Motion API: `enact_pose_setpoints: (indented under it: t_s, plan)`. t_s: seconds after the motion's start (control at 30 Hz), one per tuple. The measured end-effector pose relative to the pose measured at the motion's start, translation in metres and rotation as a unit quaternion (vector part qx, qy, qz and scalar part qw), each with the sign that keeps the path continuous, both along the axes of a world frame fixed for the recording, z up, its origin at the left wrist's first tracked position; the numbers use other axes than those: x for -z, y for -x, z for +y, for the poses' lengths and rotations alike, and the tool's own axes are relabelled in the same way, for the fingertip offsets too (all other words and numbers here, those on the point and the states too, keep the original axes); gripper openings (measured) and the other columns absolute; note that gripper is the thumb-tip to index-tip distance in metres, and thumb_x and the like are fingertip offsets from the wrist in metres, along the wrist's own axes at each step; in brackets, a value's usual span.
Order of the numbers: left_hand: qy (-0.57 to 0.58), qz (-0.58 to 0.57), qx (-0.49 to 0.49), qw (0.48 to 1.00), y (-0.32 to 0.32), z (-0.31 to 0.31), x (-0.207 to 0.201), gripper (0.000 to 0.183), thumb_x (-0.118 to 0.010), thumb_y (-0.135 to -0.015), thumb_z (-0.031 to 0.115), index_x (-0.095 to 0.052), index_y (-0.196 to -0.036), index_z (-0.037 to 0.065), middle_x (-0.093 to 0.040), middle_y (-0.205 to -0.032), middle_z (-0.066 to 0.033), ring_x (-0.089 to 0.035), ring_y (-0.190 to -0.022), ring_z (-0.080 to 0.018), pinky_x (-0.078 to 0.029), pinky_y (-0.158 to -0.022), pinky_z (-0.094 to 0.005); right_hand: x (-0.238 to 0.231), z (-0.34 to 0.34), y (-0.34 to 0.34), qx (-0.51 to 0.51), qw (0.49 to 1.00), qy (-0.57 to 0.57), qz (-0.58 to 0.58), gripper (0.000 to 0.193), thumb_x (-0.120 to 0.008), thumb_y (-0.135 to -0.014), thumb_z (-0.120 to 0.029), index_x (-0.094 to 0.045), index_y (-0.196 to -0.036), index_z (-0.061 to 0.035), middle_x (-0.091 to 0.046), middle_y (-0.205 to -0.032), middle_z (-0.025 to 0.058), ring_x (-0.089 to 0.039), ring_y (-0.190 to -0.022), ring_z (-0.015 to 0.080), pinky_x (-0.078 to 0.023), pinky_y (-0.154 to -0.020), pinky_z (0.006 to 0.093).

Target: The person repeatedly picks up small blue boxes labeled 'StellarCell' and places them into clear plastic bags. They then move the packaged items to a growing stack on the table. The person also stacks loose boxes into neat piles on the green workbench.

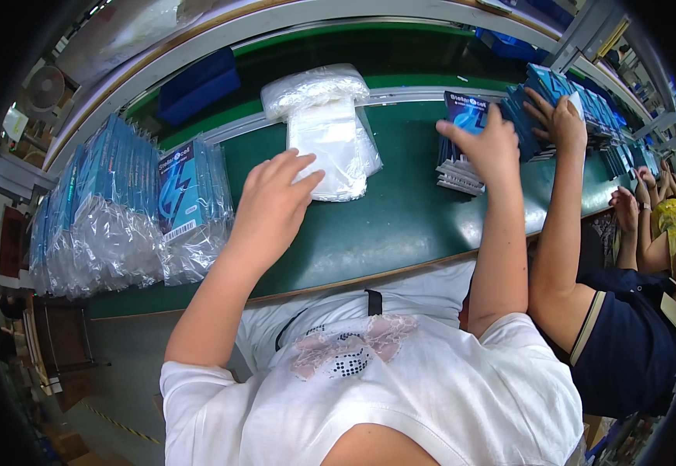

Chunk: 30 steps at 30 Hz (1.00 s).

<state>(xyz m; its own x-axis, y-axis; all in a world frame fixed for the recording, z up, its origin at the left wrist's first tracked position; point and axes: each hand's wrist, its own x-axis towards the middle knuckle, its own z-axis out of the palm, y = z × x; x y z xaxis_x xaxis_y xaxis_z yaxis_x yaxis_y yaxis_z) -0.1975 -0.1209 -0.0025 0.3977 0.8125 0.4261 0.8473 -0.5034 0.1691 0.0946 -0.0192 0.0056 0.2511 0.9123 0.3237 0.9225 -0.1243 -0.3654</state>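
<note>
My left hand (276, 198) is open, its fingers spread at the lower left edge of a pile of clear plastic bags (326, 144). The fingertips overlap the pile's edge, and I cannot tell whether they touch it. My right hand (493, 144) is also open, thumb and fingers apart, over a stack of flat blue printed packages (464, 116). It covers the stack's right side, so contact there is unclear. To the left of my left arm, many blue packages (179, 186) in clear bags stand upright in tight rows.
A rolled clear plastic bundle (315, 87) lies behind the bags. Beyond the green table (400, 225) is a conveyor with a blue bin (198, 85). On the right, a co-worker's hand (559, 120) reaches among more blue packages (586, 109); other people's arms show farther along.
</note>
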Motion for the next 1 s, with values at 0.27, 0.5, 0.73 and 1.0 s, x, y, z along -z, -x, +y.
enact_pose_setpoints:
  t_s: [0.27,0.5,0.73,1.0]
  plan:
    - [0.02,-0.05,-0.009,0.998,0.004,0.024,0.021,0.02,-0.061,-0.077,0.0,-0.066,-0.096,0.004,-0.058,-0.087,-0.0091,-0.055,-0.082,-0.0266,-0.045,-0.074,-0.0364,0.001,-0.026,0.021,-0.16,0.919,-0.33,0.142,0.064,-0.075,-0.064,-0.024,-0.051,-0.119,-0.0021,-0.051,-0.115,0.0182,-0.052,-0.103,0.0299,-0.041,-0.09,0.0401]
    - [0.031,-0.21,-0.016,0.977,-0.005,0.021,0.015,0.01,-0.061,-0.082,0.005,-0.066,-0.091,0.002,-0.055,-0.082,-0.0098,-0.056,-0.071,-0.0241,-0.047,-0.066,-0.0317,0.009,-0.07,0.054,-0.29,0.554,0.216,0.75,0.055,-0.038,-0.093,-0.048,-0.048,-0.12,-0.0016,-0.056,-0.09,0.0079,-0.053,-0.07,0.0086,-0.043,-0.053,0.0214]
    - [0.124,-0.312,-0.026,0.942,-0.004,0.022,0.012,0.013,-0.066,-0.076,0.001,-0.069,-0.088,0.005,-0.058,-0.084,-0.0062,-0.058,-0.071,-0.015,-0.047,-0.062,-0.0266,0.035,-0.077,0.085,-0.333,0.357,0.346,0.801,0.062,-0.062,-0.081,-0.004,-0.03,-0.131,0.0121,-0.058,-0.111,0.0174,-0.063,-0.094,0.0183,-0.053,-0.079,0.0288]
    - [0.306,-0.422,-0.132,0.843,0.011,0.026,0.013,0.015,-0.061,-0.075,-0.001,-0.067,-0.09,-0.001,-0.06,-0.083,-0.0053,-0.06,-0.075,-0.0116,-0.048,-0.067,-0.0227,0.04,-0.063,0.079,-0.291,0.473,0.301,0.775,0.052,-0.061,-0.082,-0.004,-0.039,-0.127,0.0113,-0.06,-0.108,0.0161,-0.065,-0.087,0.0165,-0.053,-0.077,0.0263]
